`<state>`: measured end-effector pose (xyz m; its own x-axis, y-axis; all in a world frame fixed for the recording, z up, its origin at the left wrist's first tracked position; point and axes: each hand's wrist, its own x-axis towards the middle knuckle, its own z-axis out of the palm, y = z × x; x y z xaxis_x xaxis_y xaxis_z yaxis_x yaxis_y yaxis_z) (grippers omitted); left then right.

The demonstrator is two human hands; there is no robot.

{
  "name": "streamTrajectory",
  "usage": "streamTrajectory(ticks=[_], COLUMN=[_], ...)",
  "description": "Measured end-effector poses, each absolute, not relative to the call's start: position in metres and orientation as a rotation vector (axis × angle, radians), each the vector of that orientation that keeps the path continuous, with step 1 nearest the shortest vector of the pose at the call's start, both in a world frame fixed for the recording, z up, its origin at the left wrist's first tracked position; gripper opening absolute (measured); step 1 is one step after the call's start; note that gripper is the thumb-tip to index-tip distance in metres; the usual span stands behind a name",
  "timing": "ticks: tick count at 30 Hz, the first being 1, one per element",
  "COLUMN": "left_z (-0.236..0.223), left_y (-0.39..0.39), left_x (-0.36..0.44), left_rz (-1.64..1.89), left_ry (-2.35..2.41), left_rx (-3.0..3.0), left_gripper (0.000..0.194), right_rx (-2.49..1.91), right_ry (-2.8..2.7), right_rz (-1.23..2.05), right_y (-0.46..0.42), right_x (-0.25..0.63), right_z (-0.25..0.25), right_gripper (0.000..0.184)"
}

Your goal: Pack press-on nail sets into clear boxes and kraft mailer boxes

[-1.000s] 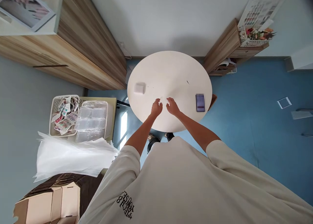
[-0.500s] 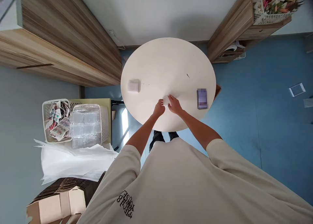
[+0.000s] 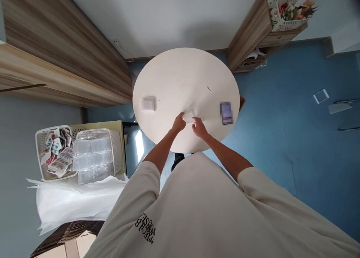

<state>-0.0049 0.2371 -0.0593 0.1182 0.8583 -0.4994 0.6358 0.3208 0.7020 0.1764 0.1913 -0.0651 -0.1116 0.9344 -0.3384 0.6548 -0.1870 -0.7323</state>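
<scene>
Over the near edge of a round cream table (image 3: pixel 185 74), my left hand (image 3: pixel 178 123) and my right hand (image 3: pixel 199 128) meet with curled fingers around a small pale object (image 3: pixel 188 116). The object looks like a little clear or white box, too small to name for sure. A similar pale square box (image 3: pixel 148 104) lies on the table's left side. A phone (image 3: pixel 226 113) lies flat at the table's right edge.
A white basket (image 3: pixel 53 153) of small colourful packets and clear plastic boxes (image 3: pixel 92 155) stands at the left on a low stand. White sheets (image 3: pixel 75 201) and a cardboard box (image 3: pixel 64 243) lie below it. Wooden cabinets (image 3: pixel 64 59) flank the table.
My hands have stayed together on the small pale object; the right hand has drawn back slightly toward me. The view has shifted a little as my head moved.
</scene>
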Motion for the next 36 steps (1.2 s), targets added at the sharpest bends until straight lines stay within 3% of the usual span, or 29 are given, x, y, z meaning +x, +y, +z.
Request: streamTrajectory(ticks=[14, 26, 36], left_z=[-0.059, -0.062, -0.052], left_y=[0.199, 0.197, 0.222], left_x=[-0.035, -0.028, -0.025], left_rz=[0.293, 0.478, 0.564], left_ry=[1.630, 1.613, 1.727], left_rx=[1.236, 1.259, 1.189], left_gripper=[0.063, 0.070, 0.032], right_rx=[-1.600, -1.393, -1.440], right_ry=[-2.467, -2.757, -2.573], right_rz=[0.945, 0.861, 1.124], right_y=[0.221, 0.235, 0.261], right_x=[0.165, 0.173, 0.178], right_z=[-0.082, -0.072, -0.048], right_gripper=[0.059, 0.053, 0.044])
